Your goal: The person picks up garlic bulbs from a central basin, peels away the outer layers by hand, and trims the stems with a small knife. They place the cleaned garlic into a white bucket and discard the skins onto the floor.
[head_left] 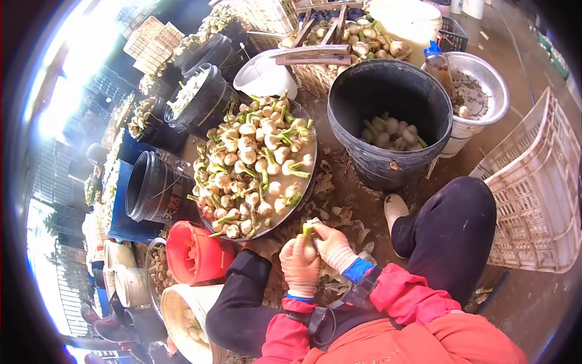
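My left hand [301,266], in a pale orange work glove, is closed around a garlic bulb [310,250] with its green stem [307,230] pointing up. My gloved right hand [333,246] is closed against the same bulb from the right, its fingers by the stem; whether it also grips a small tool is hidden. Just beyond both hands stands a wide round tub [310,182] of water, heaped with garlic bulbs [245,161] on cut green stems. Peeled skins [339,212] litter the floor beneath and ahead of my hands.
A large black bucket [345,136] with bulbs inside stands ahead right, near a white bucket [497,91] holding a bottle [438,67]. Plastic crates [533,200] lean at right. On the left are a red bucket [182,267], a cream bucket [176,303] and black buckets [142,188].
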Motion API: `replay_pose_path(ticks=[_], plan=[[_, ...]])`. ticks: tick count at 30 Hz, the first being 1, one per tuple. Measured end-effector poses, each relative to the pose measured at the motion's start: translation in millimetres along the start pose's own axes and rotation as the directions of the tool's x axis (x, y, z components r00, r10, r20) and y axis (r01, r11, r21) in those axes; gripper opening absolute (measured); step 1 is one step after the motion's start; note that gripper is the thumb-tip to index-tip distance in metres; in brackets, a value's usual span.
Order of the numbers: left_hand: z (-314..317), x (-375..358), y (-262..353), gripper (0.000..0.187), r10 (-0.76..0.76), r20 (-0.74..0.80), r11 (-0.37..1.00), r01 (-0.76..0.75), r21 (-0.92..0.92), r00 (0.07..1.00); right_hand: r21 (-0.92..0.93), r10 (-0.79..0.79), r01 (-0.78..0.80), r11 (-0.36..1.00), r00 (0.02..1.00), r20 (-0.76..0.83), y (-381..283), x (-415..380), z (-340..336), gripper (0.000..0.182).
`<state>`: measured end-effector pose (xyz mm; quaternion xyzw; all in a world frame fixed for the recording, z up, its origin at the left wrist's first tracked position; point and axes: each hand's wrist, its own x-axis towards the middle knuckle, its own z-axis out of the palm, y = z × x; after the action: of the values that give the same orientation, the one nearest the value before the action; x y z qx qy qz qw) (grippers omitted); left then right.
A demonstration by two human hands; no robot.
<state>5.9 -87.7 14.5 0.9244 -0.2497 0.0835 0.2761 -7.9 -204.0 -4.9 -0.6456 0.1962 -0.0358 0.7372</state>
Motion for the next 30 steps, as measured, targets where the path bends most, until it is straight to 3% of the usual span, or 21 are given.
replay_pose_path(ticks=[2,4,6,7,11,12,14,16,17,18,19,20,21,24,28,29,30], plan=[[4,-3,3,0.058,0.059,-0.001,0.996,-0.059,0.072,0.998,-0.106,0.154,-0.156,0.982,0.988,-0.028,-8,-1,-2,0.037],[-1,-2,5,0.060,0.017,0.012,0.999,-0.018,0.049,1.000,-0.089,0.156,-0.156,0.984,0.988,-0.005,-5,0,-6,0.036],[-1,-1,-1,0.061,-0.034,-0.007,0.998,0.034,-0.046,0.999,0.017,0.000,-0.002,1.000,0.991,0.133,9,5,-8,0.036],[-2,-1,-4,0.062,-0.086,-0.022,0.986,0.082,-0.142,0.996,0.015,0.001,-0.003,1.000,0.991,0.137,9,5,-7,0.036],[0,-5,-4,0.060,-0.029,0.023,0.992,0.032,-0.121,0.999,-0.052,-0.011,0.016,0.999,0.996,0.088,3,1,-5,0.034],[1,-4,-3,0.060,-0.027,0.024,0.992,0.030,-0.125,0.999,-0.055,0.053,-0.050,0.997,0.997,0.061,1,0,-6,0.034],[-1,-3,-2,0.061,-0.072,0.059,0.974,0.082,-0.209,0.996,-0.055,0.120,-0.117,0.992,0.992,0.037,1,-1,-8,0.033],[1,-4,-24,0.065,-0.137,0.107,0.854,0.172,-0.491,0.985,0.033,0.037,-0.044,0.998,0.981,0.191,1,2,-16,0.036],[1,-4,-29,0.065,-0.149,0.103,0.830,0.181,-0.528,0.984,0.151,0.148,-0.190,0.970,0.956,0.253,-14,-1,-19,0.037],[1,-6,-32,0.066,-0.163,0.099,0.805,0.190,-0.563,0.982,0.150,0.148,-0.191,0.970,0.955,0.257,-12,0,-17,0.037],[-2,-6,-26,0.066,-0.166,0.097,0.805,0.191,-0.561,0.981,0.032,0.095,-0.105,0.994,0.967,0.235,-7,2,-15,0.036],[-5,-4,-14,0.064,-0.132,0.065,0.906,0.147,-0.397,0.989,-0.088,0.037,-0.018,0.996,0.976,0.217,-5,3,-14,0.036],[-6,-3,-5,0.063,-0.091,0.041,0.971,0.098,-0.217,0.995,-0.094,0.074,-0.056,0.994,0.977,0.202,-4,2,-14,0.035],[-3,-2,6,0.059,-0.056,0.072,0.998,0.057,-0.008,0.996,-0.148,0.134,-0.120,0.982,0.987,0.087,9,3,-9,0.035],[-2,-6,-2,0.061,-0.040,0.110,0.999,0.036,0.032,0.993,-0.121,0.186,-0.181,0.976,0.982,0.028,5,0,-9,0.033],[3,-9,-13,0.064,-0.171,0.135,0.912,0.209,-0.352,0.976,-0.103,0.188,-0.181,0.978,0.980,0.070,-3,-1,-13,0.032],[6,-11,-23,0.067,-0.277,0.208,0.658,0.343,-0.671,0.938,-0.103,0.187,-0.180,0.978,0.980,0.072,-4,-2,-14,0.032]])
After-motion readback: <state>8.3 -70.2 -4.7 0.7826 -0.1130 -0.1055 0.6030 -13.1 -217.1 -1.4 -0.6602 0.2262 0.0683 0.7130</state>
